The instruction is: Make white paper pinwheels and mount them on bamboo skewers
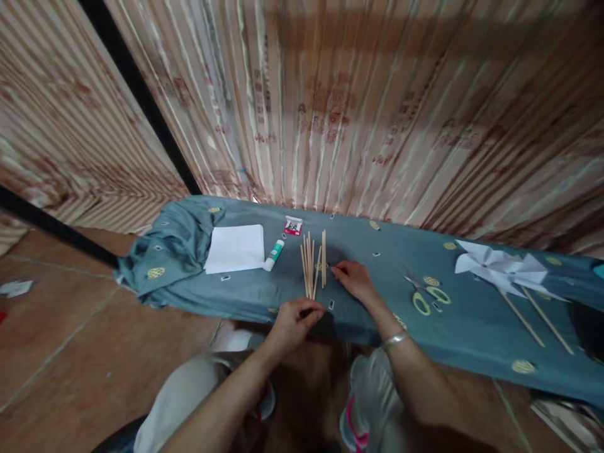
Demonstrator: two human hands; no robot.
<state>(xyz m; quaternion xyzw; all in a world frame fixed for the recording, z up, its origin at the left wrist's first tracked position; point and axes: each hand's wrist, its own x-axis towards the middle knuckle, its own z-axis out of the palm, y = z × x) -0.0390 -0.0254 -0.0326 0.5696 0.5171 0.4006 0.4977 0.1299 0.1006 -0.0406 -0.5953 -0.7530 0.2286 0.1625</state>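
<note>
Several thin wooden sticks (307, 264) lie side by side on the cloth-covered table, with a pair of sticks (323, 258) slightly apart on the right. My left hand (292, 322) is at the near ends of the larger group, thumb and fingertips drawn together. Whether it touches the sticks or grips anything is unclear. Just right of the pair, my right hand (353, 280) has its fingertips pinched close to the cloth; anything between them is too small to name. A glue stick (274, 255) and a small open red box (293, 226) lie left of and beyond the sticks.
White paper sheets (234, 248) lie at the left of the table (377, 251). Scissors (427, 294) with green handles rest to the right, before two white paper pinwheels (500, 267) on sticks. A dark object (587, 327) sits at the right edge. A curtain (330, 113) hangs behind.
</note>
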